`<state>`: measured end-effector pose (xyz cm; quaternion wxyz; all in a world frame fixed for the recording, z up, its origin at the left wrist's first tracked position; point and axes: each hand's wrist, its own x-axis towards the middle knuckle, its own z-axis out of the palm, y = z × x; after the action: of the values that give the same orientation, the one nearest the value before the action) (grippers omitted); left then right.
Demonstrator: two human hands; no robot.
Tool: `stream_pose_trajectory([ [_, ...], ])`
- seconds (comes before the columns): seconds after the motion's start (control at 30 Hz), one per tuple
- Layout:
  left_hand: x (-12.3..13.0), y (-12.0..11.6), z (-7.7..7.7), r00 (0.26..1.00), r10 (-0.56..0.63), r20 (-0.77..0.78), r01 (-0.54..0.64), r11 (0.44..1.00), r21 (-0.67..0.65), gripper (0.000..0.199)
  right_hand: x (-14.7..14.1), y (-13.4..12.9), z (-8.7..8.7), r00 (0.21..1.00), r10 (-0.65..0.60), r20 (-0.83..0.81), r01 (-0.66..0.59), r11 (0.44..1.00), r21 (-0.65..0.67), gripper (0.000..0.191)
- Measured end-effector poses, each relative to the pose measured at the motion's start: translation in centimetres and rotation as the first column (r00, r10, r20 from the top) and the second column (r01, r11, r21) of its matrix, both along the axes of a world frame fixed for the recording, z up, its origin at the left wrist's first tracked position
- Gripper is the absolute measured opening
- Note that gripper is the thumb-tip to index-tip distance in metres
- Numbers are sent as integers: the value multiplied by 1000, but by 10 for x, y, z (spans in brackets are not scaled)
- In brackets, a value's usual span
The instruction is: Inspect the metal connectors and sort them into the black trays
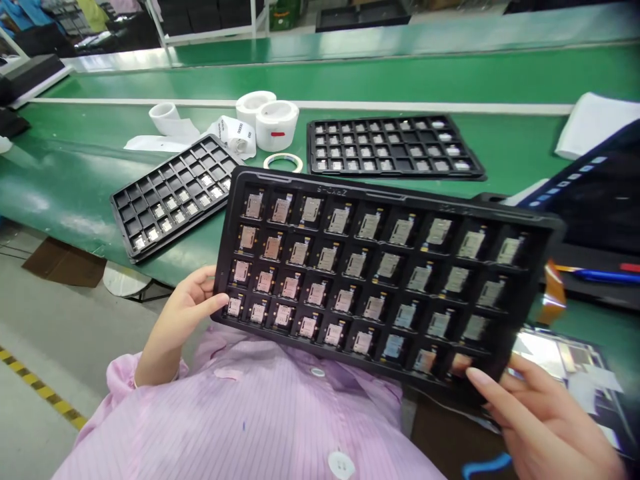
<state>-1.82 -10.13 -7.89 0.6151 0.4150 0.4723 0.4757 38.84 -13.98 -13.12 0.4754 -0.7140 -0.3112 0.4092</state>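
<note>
A black plastic component tray (320, 357) is held up in front of my body, tilted, its right end nearer. Small metal card-socket parts (388, 265) fill its rows of pockets. At the tray's left end, my left hand (187, 307) grips the edge, thumb on top beside the corner pocket and fingers underneath. My right hand (540, 407) pinches the lower right corner, its thumb over the rim near the last pocket. The fingers under the tray are partly hidden.
Behind lie a partly filled black tray (145, 212) and another tray (395, 175) on the green bench (200, 233). Label rolls (277, 127) and a tape ring (283, 162) stand between them. At right are a dark screen (595, 193), a blue pen (607, 275) and an opened device (555, 357).
</note>
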Motion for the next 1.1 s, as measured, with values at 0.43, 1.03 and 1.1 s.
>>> stream_pose_trajectory([
  [0.43,-3,-4,2,1000,7,-10,-8,998,-69,39,-7,-3,17,997,19,-69,-25,996,-81,63],
  [1.03,-2,3,4,994,72,-82,-79,993,-85,45,-11,-6,26,996,54,-76,-58,997,-48,59],
  [1.1,-2,4,4,992,78,-97,-86,992,-89,46,-11,-7,27,994,65,-92,-67,997,-25,56],
])
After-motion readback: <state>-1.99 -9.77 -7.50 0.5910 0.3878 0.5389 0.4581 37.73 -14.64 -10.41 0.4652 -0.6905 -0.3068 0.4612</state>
